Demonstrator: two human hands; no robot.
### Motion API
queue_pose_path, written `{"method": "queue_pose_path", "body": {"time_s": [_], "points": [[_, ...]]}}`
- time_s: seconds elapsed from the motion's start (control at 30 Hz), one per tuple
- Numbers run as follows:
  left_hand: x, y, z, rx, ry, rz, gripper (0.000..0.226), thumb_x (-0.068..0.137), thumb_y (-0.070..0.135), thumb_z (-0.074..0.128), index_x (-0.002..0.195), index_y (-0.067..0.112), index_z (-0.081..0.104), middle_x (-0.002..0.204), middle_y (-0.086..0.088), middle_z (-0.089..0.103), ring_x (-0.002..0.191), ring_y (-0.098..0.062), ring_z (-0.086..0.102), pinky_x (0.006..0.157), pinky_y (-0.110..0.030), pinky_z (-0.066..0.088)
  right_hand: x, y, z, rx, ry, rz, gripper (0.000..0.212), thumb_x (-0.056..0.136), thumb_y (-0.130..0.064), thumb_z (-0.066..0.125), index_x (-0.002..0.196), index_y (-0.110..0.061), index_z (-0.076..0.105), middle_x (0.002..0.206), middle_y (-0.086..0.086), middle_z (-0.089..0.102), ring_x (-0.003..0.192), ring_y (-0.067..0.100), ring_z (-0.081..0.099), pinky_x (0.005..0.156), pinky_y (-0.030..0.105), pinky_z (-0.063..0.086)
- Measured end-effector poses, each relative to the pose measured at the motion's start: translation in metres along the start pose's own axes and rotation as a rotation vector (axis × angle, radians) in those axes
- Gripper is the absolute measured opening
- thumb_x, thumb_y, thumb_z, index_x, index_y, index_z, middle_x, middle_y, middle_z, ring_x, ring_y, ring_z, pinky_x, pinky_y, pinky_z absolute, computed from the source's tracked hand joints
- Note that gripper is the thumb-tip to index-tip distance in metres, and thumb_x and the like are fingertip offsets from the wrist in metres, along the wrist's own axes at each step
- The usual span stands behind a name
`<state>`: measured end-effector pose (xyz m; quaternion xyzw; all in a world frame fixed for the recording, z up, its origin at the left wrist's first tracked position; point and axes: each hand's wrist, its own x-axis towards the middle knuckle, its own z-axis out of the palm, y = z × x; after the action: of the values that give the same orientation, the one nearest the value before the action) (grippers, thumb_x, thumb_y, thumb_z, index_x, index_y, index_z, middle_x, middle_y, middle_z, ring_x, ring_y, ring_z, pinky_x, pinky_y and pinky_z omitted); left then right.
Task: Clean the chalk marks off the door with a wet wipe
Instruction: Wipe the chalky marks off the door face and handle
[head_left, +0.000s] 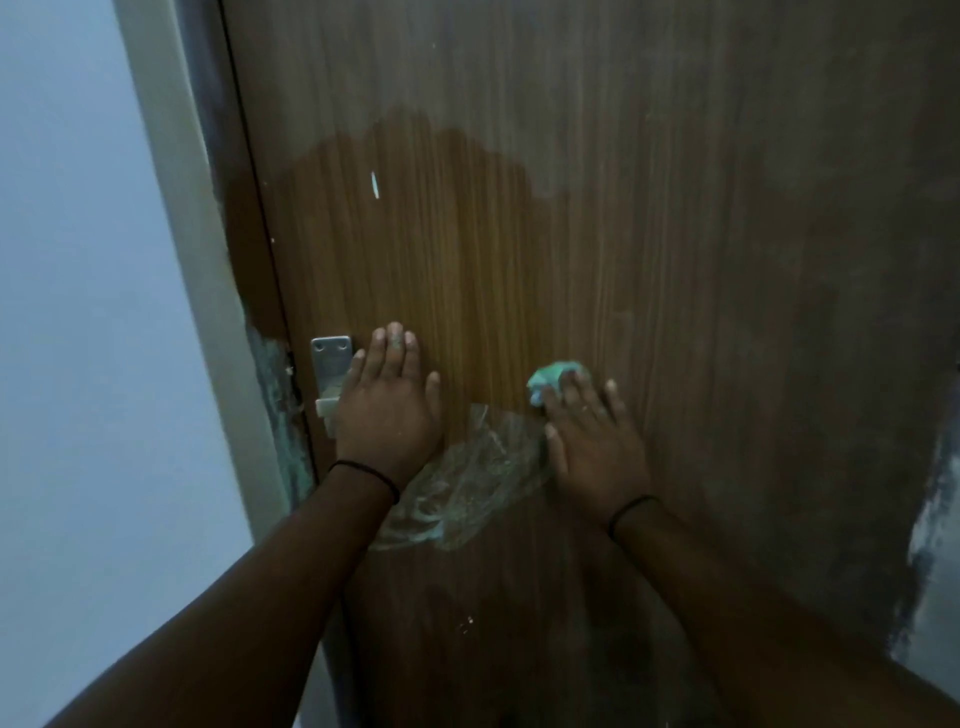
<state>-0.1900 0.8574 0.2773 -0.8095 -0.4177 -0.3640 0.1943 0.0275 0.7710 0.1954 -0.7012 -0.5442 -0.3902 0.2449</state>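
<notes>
Your L hand (387, 410) flat, fingers spread on brown wood-grain door (649, 260), R hand (592, 436) pressing crumpled teal wet wipe (548, 378) w/ fingers, smeared greenish-white chalk marks (462, 488) between wrists.

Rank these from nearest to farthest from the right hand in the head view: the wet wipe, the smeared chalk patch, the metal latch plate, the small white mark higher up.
1. wet wipe: under the right hand fingertips.
2. smeared chalk patch: just left of the hand, by the thumb.
3. metal latch plate: far left, beyond the left hand.
4. small white mark: high on the door, upper left.

pale blue-grey wall (78, 312) at left, cream door frame (187, 208), dim light
</notes>
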Motion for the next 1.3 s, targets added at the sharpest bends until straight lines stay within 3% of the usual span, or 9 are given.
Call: {"method": "queue_pose_path", "body": {"time_s": [0.1, 0.27, 0.43, 0.57, 0.73, 0.9, 1.07, 1.23, 1.3], "points": [[0.001, -0.002, 0.001, -0.030, 0.008, 0.002, 0.059, 0.104, 0.040, 0.025, 0.151, 0.004, 0.029, 0.159, -0.015, 0.027, 0.150, -0.025, 0.018, 0.122, -0.041, 0.016, 0.030, -0.038, -0.001, 0.053, 0.026, 0.063, 0.053, 0.099, -0.036, 0.032, 0.147, -0.016, 0.032, 0.154, 0.010, 0.035, 0.147, 0.023, 0.019, 0.120, 0.048, 0.014], [-0.001, -0.017, -0.006, -0.084, -0.008, 0.048, 0.058, 0.103, 0.042, 0.024, 0.150, 0.009, 0.034, 0.158, -0.008, 0.030, 0.150, -0.019, 0.019, 0.122, -0.040, 0.017, 0.000, -0.049, 0.008, 0.017, -0.094, -0.213, 0.053, 0.099, -0.036, 0.029, 0.148, -0.017, 0.034, 0.156, 0.005, 0.032, 0.149, 0.016, 0.013, 0.119, 0.046, 0.012], [0.000, -0.019, -0.006, -0.078, -0.031, 0.072, 0.056, 0.104, 0.039, 0.023, 0.150, 0.009, 0.033, 0.159, -0.008, 0.029, 0.150, -0.019, 0.017, 0.122, -0.040, 0.016, 0.026, -0.073, 0.005, 0.075, 0.002, 0.020, 0.055, 0.099, -0.037, 0.030, 0.149, -0.015, 0.030, 0.156, 0.008, 0.030, 0.149, 0.021, 0.015, 0.121, 0.048, 0.010], [-0.001, -0.020, -0.008, -0.085, -0.045, 0.063, 0.056, 0.104, 0.038, 0.022, 0.151, 0.010, 0.031, 0.160, -0.007, 0.027, 0.151, -0.018, 0.015, 0.123, -0.038, 0.014, 0.004, -0.076, 0.015, -0.030, -0.094, -0.320, 0.051, 0.099, -0.038, 0.030, 0.146, -0.017, 0.038, 0.155, 0.005, 0.034, 0.148, 0.019, 0.017, 0.120, 0.049, 0.012], [-0.001, -0.018, -0.005, -0.062, -0.027, 0.060, 0.058, 0.103, 0.041, 0.023, 0.151, 0.010, 0.032, 0.159, -0.007, 0.028, 0.150, -0.019, 0.017, 0.122, -0.039, 0.016, 0.015, -0.051, 0.014, 0.026, 0.019, 0.014, 0.054, 0.099, -0.038, 0.027, 0.148, -0.016, 0.032, 0.155, 0.008, 0.033, 0.148, 0.019, 0.016, 0.120, 0.048, 0.007], [-0.003, -0.022, -0.008, -0.045, -0.061, 0.077, 0.073, 0.097, 0.058, 0.027, 0.153, 0.011, 0.026, 0.162, -0.007, 0.022, 0.151, -0.018, 0.013, 0.123, -0.040, 0.015, -0.009, -0.060, 0.020, 0.004, -0.100, -0.201, 0.053, 0.100, -0.038, 0.029, 0.148, -0.017, 0.032, 0.156, 0.005, 0.032, 0.149, 0.018, 0.012, 0.120, 0.049, 0.009], [-0.003, -0.012, -0.006, -0.010, -0.043, 0.047, 0.073, 0.096, 0.055, 0.035, 0.152, 0.009, 0.028, 0.161, -0.009, 0.025, 0.150, -0.021, 0.016, 0.122, -0.039, 0.017, 0.002, -0.009, 0.008, -0.032, 0.010, 0.084, 0.053, 0.100, -0.038, 0.026, 0.148, -0.016, 0.031, 0.152, 0.010, 0.037, 0.148, 0.020, 0.018, 0.121, 0.048, 0.010], [-0.002, 0.001, -0.009, -0.030, -0.035, 0.058, 0.066, 0.097, 0.042, 0.038, 0.152, 0.007, 0.026, 0.161, -0.012, 0.024, 0.150, -0.023, 0.016, 0.123, -0.040, 0.015, -0.010, -0.034, 0.010, 0.014, -0.054, -0.115, 0.051, 0.100, -0.036, 0.030, 0.146, -0.017, 0.037, 0.153, 0.006, 0.037, 0.148, 0.017, 0.017, 0.120, 0.047, 0.011], [0.001, 0.000, -0.010, -0.002, -0.030, 0.120, 0.064, 0.098, 0.038, 0.038, 0.153, 0.008, 0.024, 0.161, -0.009, 0.022, 0.151, -0.022, 0.014, 0.123, -0.040, 0.013, -0.016, -0.004, 0.008, -0.009, -0.017, -0.036, 0.051, 0.098, -0.034, 0.031, 0.146, -0.017, 0.039, 0.152, 0.006, 0.040, 0.147, 0.018, 0.018, 0.120, 0.048, 0.012]]}}
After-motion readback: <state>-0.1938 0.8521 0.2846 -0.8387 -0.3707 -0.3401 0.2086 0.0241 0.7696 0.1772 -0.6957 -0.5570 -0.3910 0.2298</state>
